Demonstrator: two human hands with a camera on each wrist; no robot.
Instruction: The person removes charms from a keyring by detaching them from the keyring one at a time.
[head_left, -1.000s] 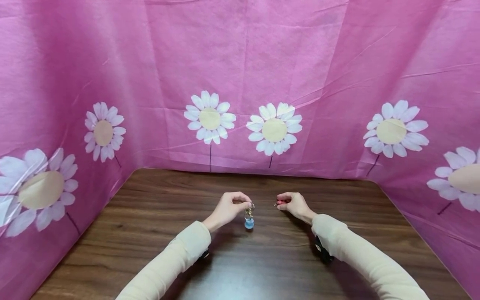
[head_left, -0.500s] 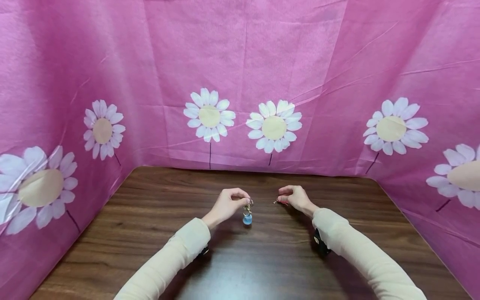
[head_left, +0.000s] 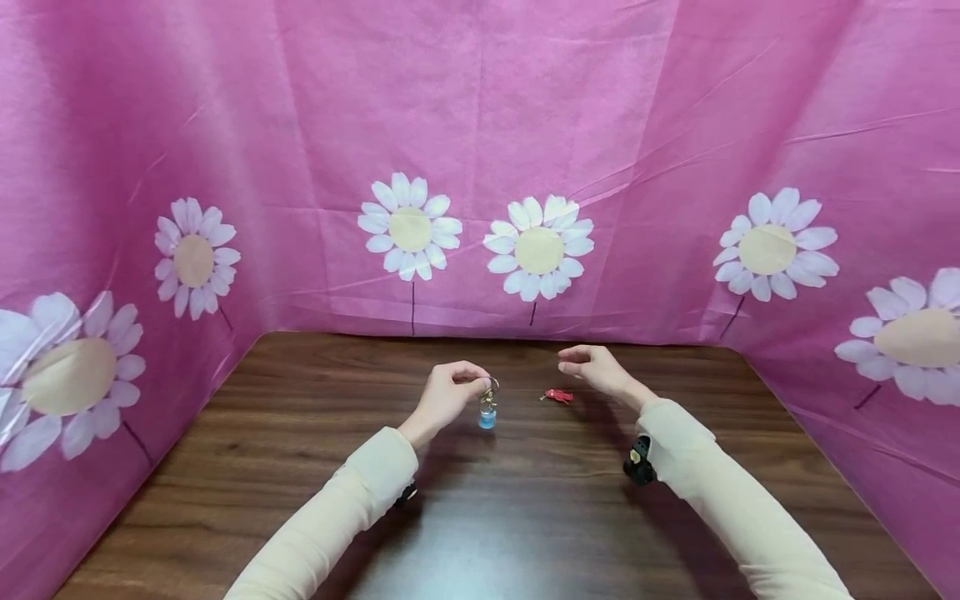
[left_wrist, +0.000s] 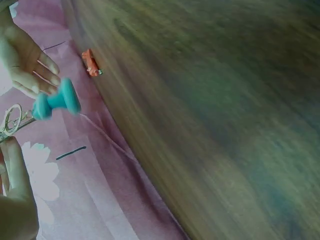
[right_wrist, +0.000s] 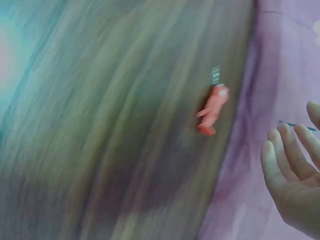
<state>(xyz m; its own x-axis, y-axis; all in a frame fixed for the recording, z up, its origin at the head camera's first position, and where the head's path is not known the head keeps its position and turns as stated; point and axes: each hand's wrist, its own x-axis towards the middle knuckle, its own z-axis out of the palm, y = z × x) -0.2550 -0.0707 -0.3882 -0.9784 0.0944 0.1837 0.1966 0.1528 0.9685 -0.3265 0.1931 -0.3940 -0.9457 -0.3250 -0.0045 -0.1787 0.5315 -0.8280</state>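
Note:
My left hand (head_left: 447,397) pinches the metal ring of a keychain between thumb and fingertips, above the table. From the ring hangs a blue charm (head_left: 487,418); in the left wrist view this charm (left_wrist: 60,101) looks teal, with two wide ends and a narrow middle. To the right, a small red figure charm (head_left: 558,396) with a short metal chain lies on the wood. My right hand (head_left: 597,371) hovers behind and to the right of it, fingers extended and holding nothing. In the right wrist view the red figure (right_wrist: 213,110) lies apart from the right hand (right_wrist: 295,175).
A brown wooden table (head_left: 480,517) spreads beneath both hands. Pink cloth (head_left: 480,100) printed with white daisies hangs along its back and both sides. A black wrist camera (head_left: 639,461) sits under the right cuff.
My right hand has let go of the red figure charm and risen away from it, leaving it on the table. The left hand still holds the keychain, slightly farther from me.

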